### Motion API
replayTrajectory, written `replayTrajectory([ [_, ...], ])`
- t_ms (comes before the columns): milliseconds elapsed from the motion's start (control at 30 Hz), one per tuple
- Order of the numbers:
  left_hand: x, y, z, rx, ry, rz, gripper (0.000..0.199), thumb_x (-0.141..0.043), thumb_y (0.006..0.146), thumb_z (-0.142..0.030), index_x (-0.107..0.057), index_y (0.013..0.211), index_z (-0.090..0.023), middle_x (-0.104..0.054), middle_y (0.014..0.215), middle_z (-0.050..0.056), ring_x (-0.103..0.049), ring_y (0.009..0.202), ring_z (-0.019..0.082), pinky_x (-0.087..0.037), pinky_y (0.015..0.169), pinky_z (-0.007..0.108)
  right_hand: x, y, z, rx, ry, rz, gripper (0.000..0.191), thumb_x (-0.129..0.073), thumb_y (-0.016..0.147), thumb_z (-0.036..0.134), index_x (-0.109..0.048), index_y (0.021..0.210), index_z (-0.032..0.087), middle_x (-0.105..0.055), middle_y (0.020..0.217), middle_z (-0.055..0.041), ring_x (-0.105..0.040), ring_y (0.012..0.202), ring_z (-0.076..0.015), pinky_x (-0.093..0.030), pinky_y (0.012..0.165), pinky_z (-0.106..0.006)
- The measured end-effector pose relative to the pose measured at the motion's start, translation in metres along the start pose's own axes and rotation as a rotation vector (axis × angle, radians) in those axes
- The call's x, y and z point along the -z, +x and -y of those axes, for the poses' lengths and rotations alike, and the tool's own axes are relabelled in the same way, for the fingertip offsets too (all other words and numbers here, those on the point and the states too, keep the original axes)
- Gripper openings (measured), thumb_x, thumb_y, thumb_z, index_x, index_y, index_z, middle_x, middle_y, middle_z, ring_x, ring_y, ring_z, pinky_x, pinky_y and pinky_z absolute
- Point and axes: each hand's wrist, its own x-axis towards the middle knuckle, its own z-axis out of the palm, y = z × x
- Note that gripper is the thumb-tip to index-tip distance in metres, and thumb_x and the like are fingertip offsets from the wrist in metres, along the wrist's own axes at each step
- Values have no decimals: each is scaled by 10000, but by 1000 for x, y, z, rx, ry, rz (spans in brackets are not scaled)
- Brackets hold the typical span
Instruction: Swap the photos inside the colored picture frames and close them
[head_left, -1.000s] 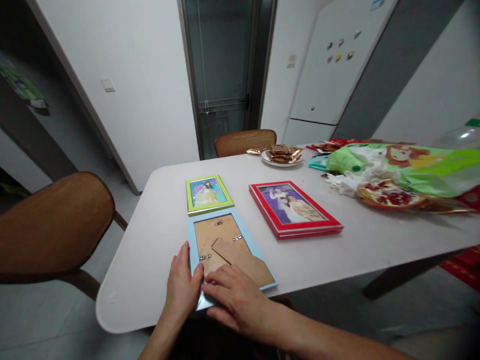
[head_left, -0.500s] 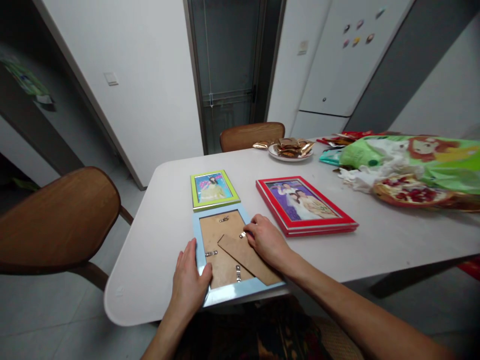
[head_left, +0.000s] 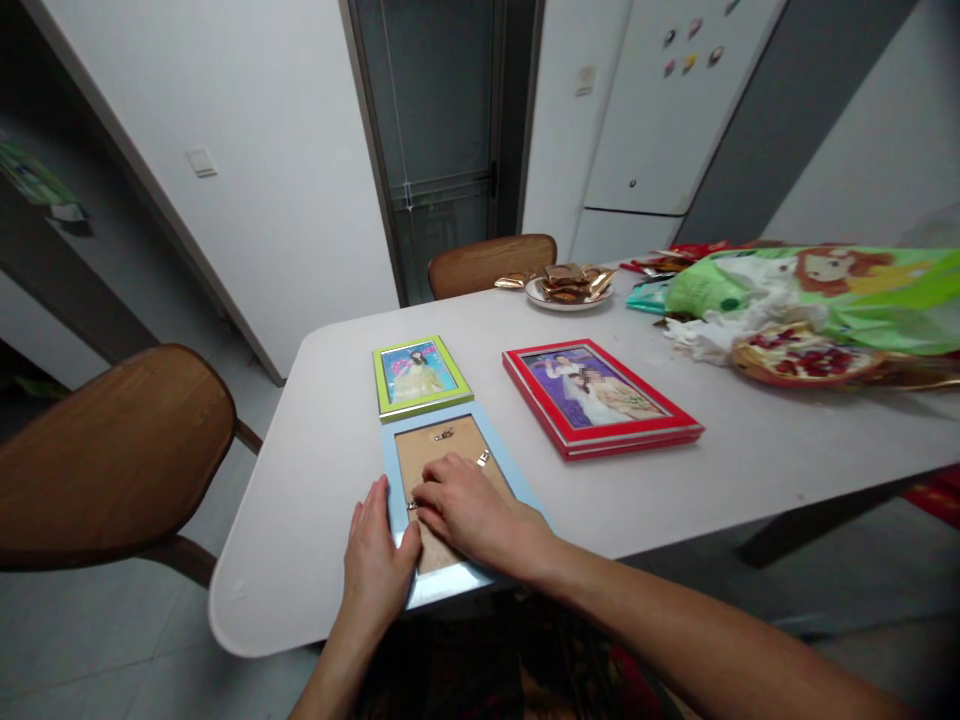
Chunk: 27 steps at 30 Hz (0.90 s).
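Head view: light-blue frame lying back side up on the white desk, directly under and between both pairs of working fingers, lower end at the desk's near edge. Left hand along the blue frame's left side, long fingers close together and flat by the outer edge, thumb spread away from them and resting at the frame's left border. Right hand across the middle of the blue frame, reaching in from its right, fingers bent down over the brown backing board, tips at the metal clip on the frame's left inner side; cannot tell whether pinching that clip or only pressing on it. Two more clips visible on the blue frame, at its top and right inner sides, both apart from the fingers. Yellow-green frame, picture side up, just beyond the blue frame's far end. Red frame, also picture side up, to the right of the blue frame, apart from it. Well beyond the blue frame, a plate of gold-wrapped packets; far to its right, an opened pomegranate beside a green bag.
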Motion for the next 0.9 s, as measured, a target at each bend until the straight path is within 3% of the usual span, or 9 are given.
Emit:
replayTrajectory([
  [300,0,0,1,-17,2,-9,533,-442,732,-240,-355,1220,-44,-497,1169,179,-417,1139,265,-336,948,432,-14,12,2,-56,-121,-24,196,-448,814,245,-623,783,163,-542,814,-74,-430,807,-180,-334,726,-299],
  [667,-1,1,2,-25,-23,-16,526,-442,729,-229,-354,1223,-72,-461,1230,166,-409,1147,270,-313,962,442,-10,18,7,-136,-93,-34,192,-461,787,193,-638,769,120,-563,812,-100,-464,835,-199,-366,727,-301],
  [800,0,1,0,6,-13,-5,542,-448,732,-237,-336,1237,-75,-455,1240,160,-419,1137,273,-319,959,435,10,5,-13,-3,100,19,212,-467,788,192,-639,893,128,-579,859,-88,-485,863,-166,-364,781,-279],
  [900,1,0,-2,12,-2,3,550,-443,737,-246,-327,1243,-64,-449,1244,163,-425,1130,271,-324,956,424,29,-16,-26,169,205,142,209,-528,728,139,-652,893,171,-557,984,-71,-476,927,-152,-337,846,-280],
])
